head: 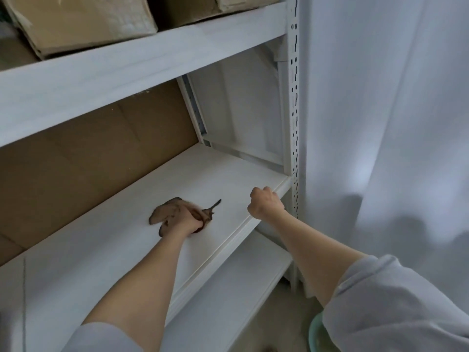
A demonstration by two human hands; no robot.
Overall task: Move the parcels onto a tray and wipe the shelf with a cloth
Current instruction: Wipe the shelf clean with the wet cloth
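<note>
- Left hand [187,221] clamped on a bunched brown cloth [166,212], pressed on the white shelf [228,179] at mid-depth.
- Right hand [265,203] is fisted on the shelf's front lip and looks to be gripping it as a brace. The hands are apart.
- No parcels on this shelf, so the step looks like wiping.
- To do it well: flatten the cloth for more contact, run long overlapping strokes from back to front, and cover the right rear corner and front lip.
- The bracing hand covers part of the lip and would need to shift for that patch.
- Cardboard panel [88,161] lines the back, so strokes stop there.
- Post [293,110] bounds the right end.
- Boxes [83,21] are on the shelf above, which leaves low headroom.
- Curtain [380,97] is on the right, lower shelf [241,275] beneath.
- Green rim [316,334] at the bottom right; can't tell if it is the tray.
</note>
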